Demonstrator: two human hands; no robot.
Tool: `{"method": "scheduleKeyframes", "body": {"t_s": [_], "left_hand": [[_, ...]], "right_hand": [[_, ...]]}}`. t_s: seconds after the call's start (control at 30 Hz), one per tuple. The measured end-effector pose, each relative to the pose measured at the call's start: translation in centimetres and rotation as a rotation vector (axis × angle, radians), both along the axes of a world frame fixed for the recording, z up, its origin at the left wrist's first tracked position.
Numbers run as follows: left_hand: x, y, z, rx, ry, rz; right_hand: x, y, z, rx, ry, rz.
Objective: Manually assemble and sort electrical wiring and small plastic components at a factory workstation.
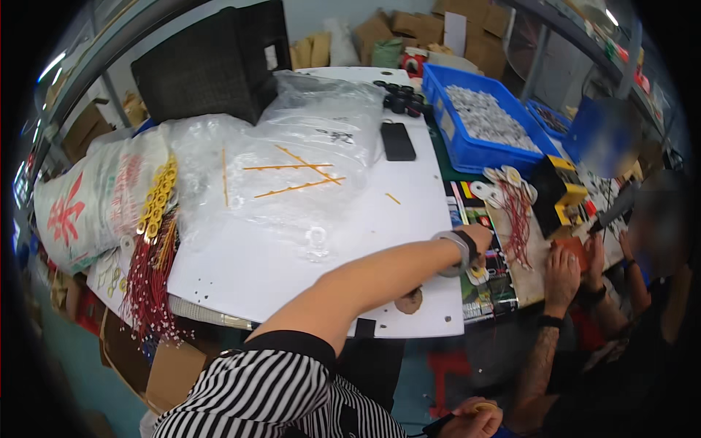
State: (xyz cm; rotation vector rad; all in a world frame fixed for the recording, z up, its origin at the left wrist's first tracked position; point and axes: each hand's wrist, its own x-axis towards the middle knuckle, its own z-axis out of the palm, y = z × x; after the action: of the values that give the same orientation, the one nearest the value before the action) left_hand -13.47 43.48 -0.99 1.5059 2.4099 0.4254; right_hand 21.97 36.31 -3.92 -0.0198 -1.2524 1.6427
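Observation:
My left arm, in a striped sleeve, reaches to the right across the white tabletop [307, 281]. My left hand [476, 237] bends down over dark printed sheets [488, 296] by the table's right side; its fingers are mostly hidden. Close under them shows a small yellowish piece [478, 275], and I cannot tell whether they touch it. Low in the view, my right hand [467, 423] is closed on a small round yellow piece [483, 406]. A round brownish piece [409, 301] lies below my left forearm.
Clear plastic bags [292, 212] with orange strips cover the table's back left. Yellow rings with red wires [155, 219] hang over the left edge. A blue bin [456, 139] of small pale parts stands far right. Coworkers' hands [562, 281] work near a yellow-black device [562, 193].

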Motion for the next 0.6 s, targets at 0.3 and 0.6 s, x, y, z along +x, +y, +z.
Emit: {"method": "scheduleKeyframes", "body": {"t_s": [0.3, 0.6], "left_hand": [[2.7, -19.5, 7.3, 0.435, -0.171, -0.076], [-5.9, -48.1, 2.5, 0.093, 0.496, 0.679]], "right_hand": [[-5.0, -5.0, 2.0, 0.002, -0.785, 0.245], [-9.4, -9.0, 0.9, 0.009, -0.779, 0.565]]}}
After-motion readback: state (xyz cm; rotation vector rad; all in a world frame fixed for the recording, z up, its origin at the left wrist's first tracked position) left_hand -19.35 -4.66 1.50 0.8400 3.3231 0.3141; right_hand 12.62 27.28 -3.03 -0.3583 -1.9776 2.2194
